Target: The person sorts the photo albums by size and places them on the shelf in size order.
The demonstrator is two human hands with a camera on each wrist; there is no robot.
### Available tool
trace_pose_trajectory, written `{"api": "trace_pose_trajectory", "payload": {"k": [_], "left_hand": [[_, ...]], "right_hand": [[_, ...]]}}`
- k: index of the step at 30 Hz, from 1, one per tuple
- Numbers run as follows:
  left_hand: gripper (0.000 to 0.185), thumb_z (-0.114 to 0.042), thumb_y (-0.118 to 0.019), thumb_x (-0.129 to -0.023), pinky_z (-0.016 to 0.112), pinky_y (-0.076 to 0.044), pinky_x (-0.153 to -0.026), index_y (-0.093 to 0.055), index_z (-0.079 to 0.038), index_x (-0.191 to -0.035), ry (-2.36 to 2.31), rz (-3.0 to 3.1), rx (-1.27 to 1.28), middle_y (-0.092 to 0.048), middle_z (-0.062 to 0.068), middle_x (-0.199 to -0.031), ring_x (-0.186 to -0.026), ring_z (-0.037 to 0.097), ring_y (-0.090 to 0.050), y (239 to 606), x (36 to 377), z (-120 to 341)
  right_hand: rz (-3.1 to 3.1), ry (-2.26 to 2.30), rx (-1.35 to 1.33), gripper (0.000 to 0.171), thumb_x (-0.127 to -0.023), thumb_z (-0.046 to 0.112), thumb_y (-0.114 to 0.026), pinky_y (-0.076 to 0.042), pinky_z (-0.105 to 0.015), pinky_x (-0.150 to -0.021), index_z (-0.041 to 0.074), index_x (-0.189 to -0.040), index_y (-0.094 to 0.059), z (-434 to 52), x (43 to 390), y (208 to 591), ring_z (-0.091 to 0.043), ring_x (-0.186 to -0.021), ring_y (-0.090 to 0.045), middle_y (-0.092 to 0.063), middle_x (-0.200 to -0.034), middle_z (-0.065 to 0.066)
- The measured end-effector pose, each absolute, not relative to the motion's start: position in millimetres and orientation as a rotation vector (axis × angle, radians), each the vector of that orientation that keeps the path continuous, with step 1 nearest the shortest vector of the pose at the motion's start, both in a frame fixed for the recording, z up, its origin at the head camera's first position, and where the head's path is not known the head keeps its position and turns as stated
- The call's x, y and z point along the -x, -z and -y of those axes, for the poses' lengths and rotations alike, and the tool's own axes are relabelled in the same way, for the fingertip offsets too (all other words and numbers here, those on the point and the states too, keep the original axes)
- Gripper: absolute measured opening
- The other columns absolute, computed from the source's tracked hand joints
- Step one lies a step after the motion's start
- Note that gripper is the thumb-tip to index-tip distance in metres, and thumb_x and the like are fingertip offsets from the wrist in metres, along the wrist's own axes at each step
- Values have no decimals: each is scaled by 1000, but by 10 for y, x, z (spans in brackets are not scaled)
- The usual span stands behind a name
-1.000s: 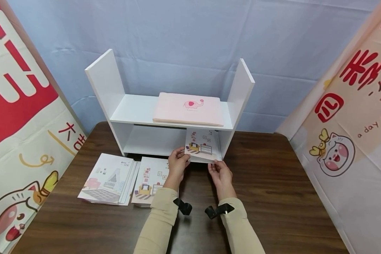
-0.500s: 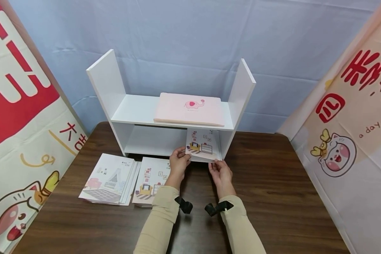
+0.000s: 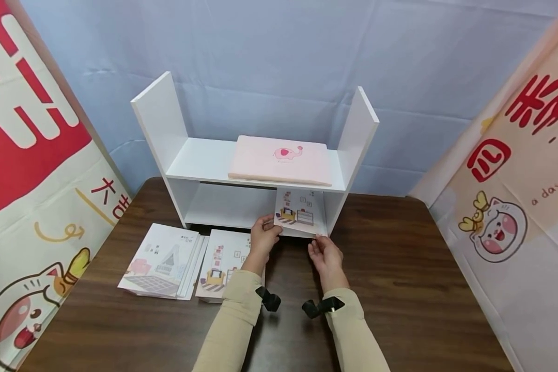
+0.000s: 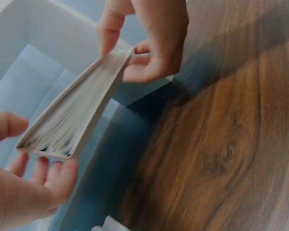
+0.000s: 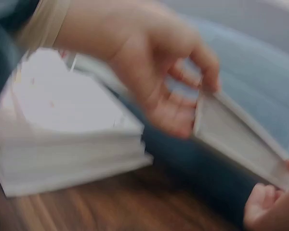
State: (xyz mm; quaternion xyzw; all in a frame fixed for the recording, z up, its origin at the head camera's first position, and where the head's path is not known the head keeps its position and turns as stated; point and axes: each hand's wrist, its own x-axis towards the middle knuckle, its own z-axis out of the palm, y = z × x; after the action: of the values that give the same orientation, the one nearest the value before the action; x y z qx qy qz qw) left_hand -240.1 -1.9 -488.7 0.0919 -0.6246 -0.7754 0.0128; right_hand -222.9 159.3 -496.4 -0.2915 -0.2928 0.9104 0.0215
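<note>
A book (image 3: 299, 212) with a yellow armchair on its cover lies partly inside the lower right of a white desktop shelf (image 3: 197, 163). My left hand (image 3: 262, 241) pinches its near left corner, thumb above and fingertips below, as the left wrist view shows. At the near right corner, my right hand (image 3: 327, 258) grips the book between thumb and fingers. Loose page edges (image 4: 79, 110) face the left wrist camera. In the right wrist view, both the left hand (image 5: 144, 53) and the right hand (image 5: 272, 207) hold the book's ends. Its far part is hidden under the upper board.
A pink folder (image 3: 279, 160) with an elephant rests on the upper board. On the brown wooden table (image 3: 400, 289), left of the hands, lie a stack of books (image 3: 160, 261) and a second stack (image 3: 218, 261) partly behind the left arm. Printed banners hang at both sides.
The book appears to have shifted very slightly inward on the shelf, with both hands keeping their hold. The head view has drifted a little; stacks and folder stay put.
</note>
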Motion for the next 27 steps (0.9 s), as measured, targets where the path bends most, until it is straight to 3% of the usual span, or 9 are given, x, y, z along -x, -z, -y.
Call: {"api": "trace_pose_trajectory", "payload": {"k": [2, 5, 8, 13, 20, 27], "left_hand": [[48, 2, -61, -78, 45, -49, -78, -51, 2, -125, 2386, 2023, -265, -56, 17, -104, -81, 17, -55, 4866, 2357, 53], [48, 1, -62, -79, 36, -51, -70, -50, 3, -125, 2324, 2137, -219, -55, 19, -105, -81, 17, -55, 4835, 2288, 119], [43, 0, -62, -79, 28, -47, -65, -54, 3, -121, 2224, 2270, -173, -56, 18, -102, -80, 18, -53, 4805, 2214, 184], [38, 1, -61, -76, 30, -46, -70, -59, 3, -114, 1997, 2475, -83, -59, 18, -100, -87, 23, -54, 4789, 2084, 262], [33, -8, -66, -80, 41, -49, -76, -61, 0, -112, 1683, 2646, 141, -62, 17, -100, -90, 31, -60, 4750, 1930, 349], [30, -12, -65, -80, 42, -47, -71, -64, -7, -110, 1131, 2821, 256, -58, 14, -102, -90, 31, -56, 4700, 1791, 477]], "right_hand": [[1036, -2806, 944, 12, -85, -7, -56, -48, -28, -63, 4, -86, -51, -1592, 2168, 4916, -16, -62, -52, -53, -65, -5], [1166, -2819, 931, 14, -85, -5, -56, -47, -27, -59, 5, -75, -53, -1579, 2080, 4850, -16, -62, -53, -53, -64, -4], [1307, -2839, 871, 8, -86, -2, -55, -46, -27, -61, 4, -88, -51, -1563, 2000, 4816, -16, -65, -54, -55, -69, -4], [1724, -2756, 680, 35, -89, 0, -52, -48, -30, -63, 1, -121, -38, -1529, 1874, 4803, -16, -70, -58, -58, -81, -3], [2293, -2398, 382, 32, -86, 4, -59, -50, -33, -59, -5, -115, -49, -1469, 1759, 4814, -23, -76, -61, -62, -87, -11], [2573, -2036, 78, 31, -82, 2, -63, -46, -32, -60, -8, -110, -55, -1403, 1624, 4765, -22, -76, -58, -64, -88, -14]]}}
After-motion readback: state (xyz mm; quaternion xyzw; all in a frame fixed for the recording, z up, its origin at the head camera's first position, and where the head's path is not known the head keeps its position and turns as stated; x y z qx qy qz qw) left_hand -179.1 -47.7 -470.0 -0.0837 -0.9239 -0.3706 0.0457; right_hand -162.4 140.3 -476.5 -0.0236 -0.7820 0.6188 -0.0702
